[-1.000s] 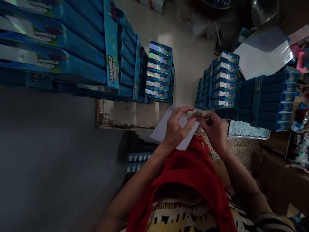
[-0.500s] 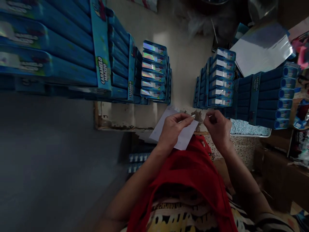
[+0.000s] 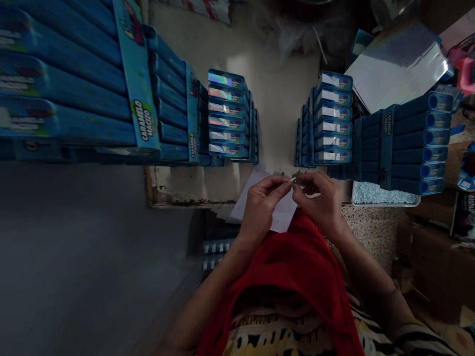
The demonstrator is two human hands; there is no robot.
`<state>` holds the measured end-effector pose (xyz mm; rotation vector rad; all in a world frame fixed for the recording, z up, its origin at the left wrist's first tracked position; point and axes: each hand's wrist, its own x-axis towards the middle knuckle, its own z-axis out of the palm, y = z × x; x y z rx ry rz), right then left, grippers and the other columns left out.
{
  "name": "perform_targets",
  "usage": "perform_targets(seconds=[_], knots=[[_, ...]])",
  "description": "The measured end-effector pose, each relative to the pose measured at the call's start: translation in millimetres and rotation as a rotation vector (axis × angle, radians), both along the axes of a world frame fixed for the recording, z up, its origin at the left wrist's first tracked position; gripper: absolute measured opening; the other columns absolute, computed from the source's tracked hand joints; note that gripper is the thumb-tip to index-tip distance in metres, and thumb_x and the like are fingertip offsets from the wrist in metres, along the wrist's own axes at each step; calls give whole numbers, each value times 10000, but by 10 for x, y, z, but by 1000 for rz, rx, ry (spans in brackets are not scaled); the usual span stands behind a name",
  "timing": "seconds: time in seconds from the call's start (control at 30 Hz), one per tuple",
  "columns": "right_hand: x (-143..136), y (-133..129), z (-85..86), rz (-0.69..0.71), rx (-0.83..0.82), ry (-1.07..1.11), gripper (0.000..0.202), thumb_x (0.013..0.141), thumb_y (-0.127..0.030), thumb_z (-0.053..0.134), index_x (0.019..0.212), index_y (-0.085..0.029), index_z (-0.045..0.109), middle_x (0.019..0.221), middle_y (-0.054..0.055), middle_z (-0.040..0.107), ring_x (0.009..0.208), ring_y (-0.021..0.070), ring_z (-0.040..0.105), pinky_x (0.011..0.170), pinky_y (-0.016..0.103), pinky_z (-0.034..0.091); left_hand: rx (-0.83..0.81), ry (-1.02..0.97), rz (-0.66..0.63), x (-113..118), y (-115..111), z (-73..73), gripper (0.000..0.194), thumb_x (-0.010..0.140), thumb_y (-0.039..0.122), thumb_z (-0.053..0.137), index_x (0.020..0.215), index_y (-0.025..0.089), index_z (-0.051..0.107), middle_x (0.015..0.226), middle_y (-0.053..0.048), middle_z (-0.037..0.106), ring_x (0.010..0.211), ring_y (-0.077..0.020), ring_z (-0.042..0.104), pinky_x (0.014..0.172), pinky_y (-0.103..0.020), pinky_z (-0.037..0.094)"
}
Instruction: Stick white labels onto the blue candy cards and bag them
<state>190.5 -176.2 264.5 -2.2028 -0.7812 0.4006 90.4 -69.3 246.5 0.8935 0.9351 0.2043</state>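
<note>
Over the front edge of the table, my left hand (image 3: pixel 264 202) pinches a small whitish piece (image 3: pixel 293 180) between thumb and fingertips. My right hand (image 3: pixel 321 200) has its thumb and fingers closed at the same piece, so the fingertips of both hands nearly meet. What my right fingers grip, if anything, is too small to make out. Beneath the hands, a white paper sheet (image 3: pixel 284 212) lies slanted across the table edge, partly covered by my left hand.
Blue box stacks marked Caramelo Macizo stand on the left (image 3: pixel 89 99), centre-left (image 3: pixel 227 116), centre-right (image 3: pixel 334 118) and right (image 3: pixel 404 143) of the table (image 3: pixel 274 99). A tray of small pale-blue pieces (image 3: pixel 386 194) sits at the right. White sheets (image 3: pixel 401 69) lie behind.
My right hand has moved left, from apart to meeting the left fingertips at the small piece. My left hand stays pinched. The view has shifted slightly.
</note>
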Motion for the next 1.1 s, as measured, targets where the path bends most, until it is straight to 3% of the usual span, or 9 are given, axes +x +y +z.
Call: perform_targets(seconds=[0.13, 0.6, 0.77, 0.9, 0.97, 1.1], knots=[[16, 0, -12, 3, 10, -14, 73, 848, -226, 696, 904, -218, 740, 847, 20, 759, 657, 111, 664, 638, 237, 573, 160, 5, -43, 1, -10, 8, 211, 781, 394, 853, 839, 203, 786, 867, -23, 745, 847, -186, 657, 816, -292, 510], [88, 52, -73, 64, 90, 30, 78, 827, -183, 644, 826, -211, 716, 777, 7, 712, 627, 110, 618, 615, 244, 526, 179, 0, -66, -4, 38, -82, 210, 775, 397, 844, 822, 206, 772, 828, -18, 732, 819, -188, 643, 783, -296, 511], [69, 80, -119, 72, 42, -12, 50, 812, -187, 637, 783, -214, 668, 765, 12, 703, 644, 125, 621, 627, 254, 516, 308, -5, -100, -9, 36, -104, 141, 810, 350, 807, 825, 212, 785, 851, -28, 738, 847, -194, 661, 813, -309, 513], [90, 62, -206, 72, 5, -99, 55, 795, -186, 633, 787, -221, 674, 761, 9, 715, 651, 129, 627, 649, 259, 518, 430, 57, -55, -72, 13, -39, 110, 806, 317, 800, 769, 218, 770, 791, -13, 705, 786, -178, 632, 750, -300, 496], [114, 30, -231, 4, 7, -91, 79, 797, -188, 623, 798, -224, 694, 759, 3, 728, 639, 128, 631, 633, 253, 520, 365, 110, -15, -127, 17, 26, 131, 798, 325, 812, 755, 215, 758, 762, -7, 692, 750, -169, 613, 711, -293, 488], [100, -9, -168, -67, 21, 43, 135, 816, -195, 623, 849, -216, 752, 744, -2, 743, 645, 133, 661, 634, 254, 538, -38, 142, 61, -199, 49, 129, 239, 741, 388, 880, 790, 195, 747, 814, -19, 717, 769, -166, 640, 754, -298, 534]])
